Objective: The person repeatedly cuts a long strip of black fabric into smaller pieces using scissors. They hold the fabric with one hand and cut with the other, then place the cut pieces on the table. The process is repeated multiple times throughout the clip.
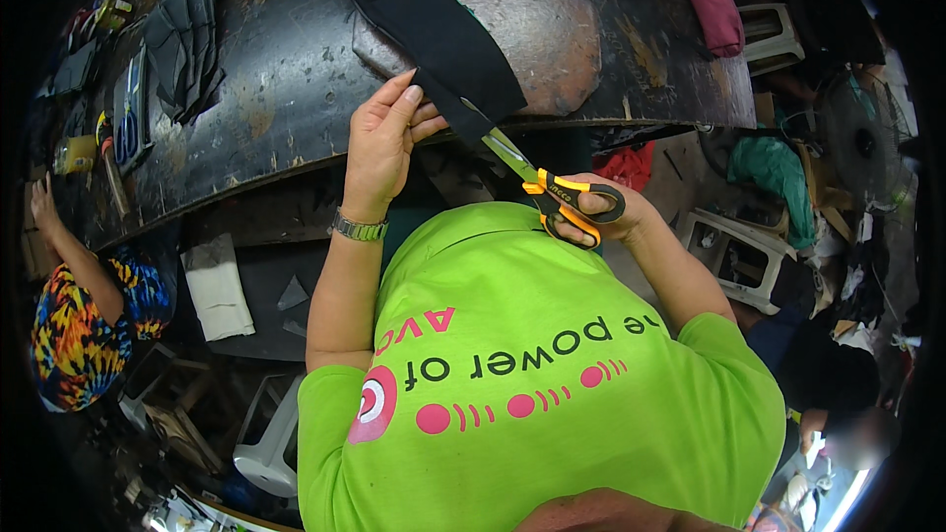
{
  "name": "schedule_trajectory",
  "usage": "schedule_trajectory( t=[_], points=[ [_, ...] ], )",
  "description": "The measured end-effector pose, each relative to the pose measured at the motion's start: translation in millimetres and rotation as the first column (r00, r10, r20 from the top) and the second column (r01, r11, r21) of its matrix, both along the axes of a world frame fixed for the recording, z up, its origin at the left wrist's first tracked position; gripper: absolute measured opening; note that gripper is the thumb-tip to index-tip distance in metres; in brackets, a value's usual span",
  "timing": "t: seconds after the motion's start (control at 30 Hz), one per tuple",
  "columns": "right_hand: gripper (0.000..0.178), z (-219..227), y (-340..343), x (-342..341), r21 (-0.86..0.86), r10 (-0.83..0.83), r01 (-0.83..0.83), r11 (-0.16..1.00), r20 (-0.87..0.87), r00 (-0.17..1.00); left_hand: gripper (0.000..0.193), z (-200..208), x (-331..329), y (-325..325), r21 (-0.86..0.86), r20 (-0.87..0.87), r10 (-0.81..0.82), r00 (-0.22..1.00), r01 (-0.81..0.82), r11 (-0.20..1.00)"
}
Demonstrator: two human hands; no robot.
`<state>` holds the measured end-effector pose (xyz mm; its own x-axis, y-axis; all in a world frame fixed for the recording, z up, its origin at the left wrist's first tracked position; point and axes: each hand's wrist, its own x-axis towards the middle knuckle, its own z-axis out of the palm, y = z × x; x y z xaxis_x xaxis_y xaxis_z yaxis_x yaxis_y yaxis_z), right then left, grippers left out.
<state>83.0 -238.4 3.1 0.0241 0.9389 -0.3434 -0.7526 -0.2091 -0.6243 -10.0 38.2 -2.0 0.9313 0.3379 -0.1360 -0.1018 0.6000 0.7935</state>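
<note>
A long strip of black fabric [443, 34] lies across the table, its near end hanging out over the front edge. My left hand [386, 138], with a metal watch on its wrist, pinches the strip's left edge between thumb and fingers. In my right hand [613, 212] is a pair of scissors [540, 182] with yellow and black handles, fingers through the loops. The blades point away and to the left and meet the near end of the fabric; one blade tip shows on top of it. How far the blades are parted is hard to tell.
Under the strip is a worn brown board [552, 39] on the dark scuffed table [286, 69]. Stacked black pieces [182, 49] and blue-handled scissors [128, 133] lie left. A maroon roll [708, 0] rests at the right. Another person's arm [84, 246] is at the far left.
</note>
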Motion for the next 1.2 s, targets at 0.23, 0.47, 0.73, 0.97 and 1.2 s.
schedule_trajectory(
  t=[0.23,0.47,0.73,0.97,1.2],
  points=[
    [0.079,-10,13,-1,0.031,-0.049,0.052,0.998,-0.077,0.996,0.028,3,-1,0,0.008,-0.017,-0.057,0.998,0.057,0.998],
    [0.082,-9,22,-6,0.033,-0.038,0.043,0.999,-0.140,0.989,0.030,3,0,5,-0.006,-0.006,-0.102,0.995,0.102,0.995],
    [0.076,-8,20,-4,0.070,-0.030,0.043,0.997,-0.182,0.983,0.029,4,0,5,-0.042,-0.004,-0.130,0.992,0.130,0.991],
    [0.074,-6,22,-7,0.065,-0.046,0.055,0.996,-0.133,0.990,0.029,3,0,5,-0.002,-0.032,-0.124,0.992,0.124,0.992],
    [0.071,-5,24,-10,0.050,-0.057,0.061,0.997,-0.087,0.995,0.028,4,2,4,0.005,-0.026,-0.104,0.994,0.104,0.995]
  ],
)
